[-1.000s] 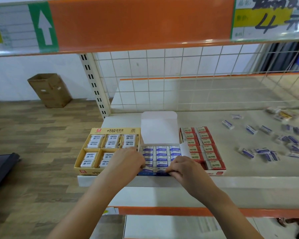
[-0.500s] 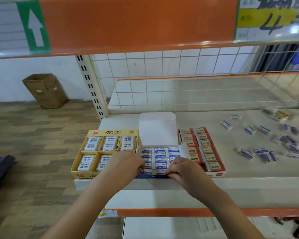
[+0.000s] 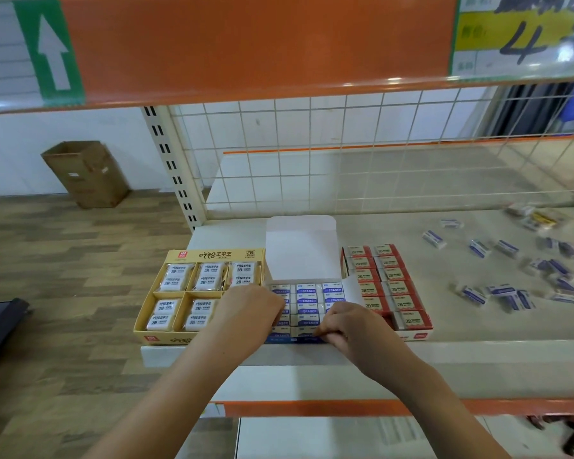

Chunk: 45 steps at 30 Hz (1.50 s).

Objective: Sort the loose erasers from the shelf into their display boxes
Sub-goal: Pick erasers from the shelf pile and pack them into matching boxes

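At the lower centre, the blue eraser box (image 3: 307, 301) is touched by the left hand (image 3: 250, 308) and the right hand (image 3: 352, 326), both with curled fingers; whether anything is pinched cannot be told.

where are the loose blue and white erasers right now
In the head view the loose blue and white erasers lie scattered on the beige shelf, far right, beyond the red display box and away from both hands.

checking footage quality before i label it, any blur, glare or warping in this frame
Head view: the loose erasers at right are smeared by blur, while the blue eraser box at centre reads sharply; glare streaks the price sign; the wide lens bows the upper shelf edge.
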Motion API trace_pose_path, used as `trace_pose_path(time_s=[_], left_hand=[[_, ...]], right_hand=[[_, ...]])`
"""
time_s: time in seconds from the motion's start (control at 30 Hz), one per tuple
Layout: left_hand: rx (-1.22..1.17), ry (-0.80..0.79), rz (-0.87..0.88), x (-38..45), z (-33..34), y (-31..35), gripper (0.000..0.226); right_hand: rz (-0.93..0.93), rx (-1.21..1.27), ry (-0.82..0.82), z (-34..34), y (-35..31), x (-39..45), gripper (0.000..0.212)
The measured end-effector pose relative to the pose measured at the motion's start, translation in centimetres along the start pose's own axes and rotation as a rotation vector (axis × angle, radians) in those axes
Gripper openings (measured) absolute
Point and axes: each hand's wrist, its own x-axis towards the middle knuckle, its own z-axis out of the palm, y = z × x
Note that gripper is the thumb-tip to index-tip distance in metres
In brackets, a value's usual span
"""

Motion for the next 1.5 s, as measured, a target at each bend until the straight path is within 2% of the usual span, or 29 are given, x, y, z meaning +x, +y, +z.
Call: trace_pose_path(time_s=[0.3,0.5,0.63,0.77,1.07,1.5], left_hand=[[-0.031,0.033,-0.055,0.4,-1.2,1.1,0.027],[-0.017,0.176,-0.033,1.6,-3.8,2.6,0.035],[-0.078,0.314,0.016,3.6,-5.6,4.5,0.035],[-0.128,0.375,0.112,6.3,-7.4,7.5,0.031],[-0.168,0.433,0.269,11.8,-11.1,15.9,0.031],[-0.209,0.442,0.331,20.3,-13.4,27.1,0.029]], right_hand=[[-0.045,-0.058,-0.131,-2.1,0.1,1.8,0.024],[-0.045,-0.118,0.014,-5.3,2.2,2.1,0.031],[-0.007,-0.128,0.174,-7.6,5.8,1.6,0.027],[0.056,-0.139,0.262,-9.7,10.2,0.6,0.026],[0.268,-0.215,0.276,-13.4,18.9,-4.7,0.032],[0.502,-0.148,0.262,-15.7,32.4,-10.6,0.026]])
